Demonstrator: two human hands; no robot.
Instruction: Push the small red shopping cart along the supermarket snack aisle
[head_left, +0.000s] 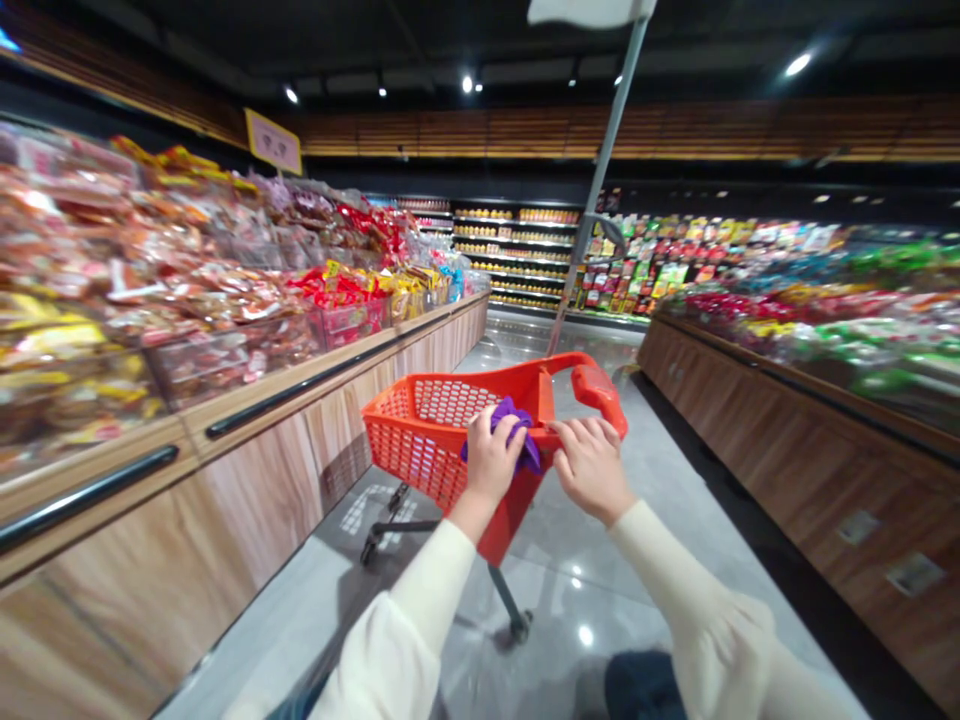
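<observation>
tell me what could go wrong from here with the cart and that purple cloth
The red cart stands on wheels, so pressing might make it roll. If it rolls left, it could bump the wooden counter. The purple cloth is bunched under the left hand and might slip loose.

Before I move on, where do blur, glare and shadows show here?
Head view: packaged snacks at left are blurred; head view: bright glare spots the glossy floor; head view: the red shopping cart casts a perforated shadow.
</observation>
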